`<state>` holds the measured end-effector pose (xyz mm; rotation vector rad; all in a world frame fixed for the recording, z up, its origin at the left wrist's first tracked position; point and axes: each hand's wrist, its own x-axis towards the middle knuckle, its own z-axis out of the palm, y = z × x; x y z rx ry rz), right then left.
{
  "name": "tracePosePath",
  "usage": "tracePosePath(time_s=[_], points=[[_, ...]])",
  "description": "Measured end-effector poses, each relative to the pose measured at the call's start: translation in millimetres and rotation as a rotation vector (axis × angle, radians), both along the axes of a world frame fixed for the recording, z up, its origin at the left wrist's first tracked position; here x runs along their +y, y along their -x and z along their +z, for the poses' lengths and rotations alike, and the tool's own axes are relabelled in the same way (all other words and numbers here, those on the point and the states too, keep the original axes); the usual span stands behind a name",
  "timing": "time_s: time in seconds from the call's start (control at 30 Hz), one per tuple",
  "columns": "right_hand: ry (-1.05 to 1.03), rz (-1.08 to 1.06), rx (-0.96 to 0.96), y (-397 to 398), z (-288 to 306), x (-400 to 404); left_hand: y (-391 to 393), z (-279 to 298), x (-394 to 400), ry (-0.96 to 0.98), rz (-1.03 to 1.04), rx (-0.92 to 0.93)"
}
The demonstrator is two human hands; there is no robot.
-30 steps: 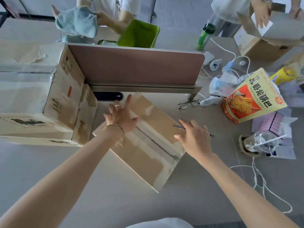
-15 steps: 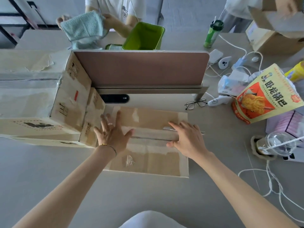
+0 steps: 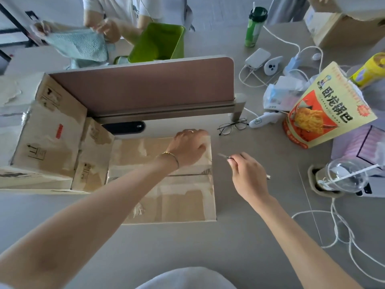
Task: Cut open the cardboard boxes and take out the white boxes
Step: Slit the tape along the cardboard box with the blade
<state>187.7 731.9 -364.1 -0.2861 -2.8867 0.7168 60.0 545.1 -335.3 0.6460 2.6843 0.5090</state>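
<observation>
A flat taped cardboard box (image 3: pixel 166 197) lies square on the grey table in front of me, its tape seam running left to right. My left hand (image 3: pixel 188 148) presses down on the box's far right corner, fingers curled over the edge. Just right of the box, my right hand (image 3: pixel 248 174) holds a thin metal blade tool (image 3: pixel 224 156) above the table, its tip pointing toward the box's right edge. Stacked larger cardboard boxes (image 3: pixel 48 134) stand at the left, touching the flat box. No white box is visible.
A pink desk divider (image 3: pixel 145 86) stands behind the box. Glasses (image 3: pixel 232 127), a snack bag (image 3: pixel 325 109), a plastic cup (image 3: pixel 343 178), chargers and white cables (image 3: pixel 341 232) crowd the right. Across the table, people handle a towel, a green bin (image 3: pixel 160 42) and another carton (image 3: pixel 343 26).
The box was turned from a diagonal to lie square. My left hand slid from its left side to the far right corner. My right hand lifted off the box with the blade.
</observation>
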Motion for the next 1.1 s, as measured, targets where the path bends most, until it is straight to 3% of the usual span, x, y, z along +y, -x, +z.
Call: tracePosePath(time_s=[0.17,0.43,1.1], points=[[0.003,0.053,-0.025,3,-4,7,19,-4,32,0.146,0.104,-0.203],[0.037,0.132,0.008,9,-10,2,21,-8,30,-0.163,0.287,-0.392],[0.029,0.292,-0.022,19,-9,7,15,1,38,-0.148,0.318,-0.422]])
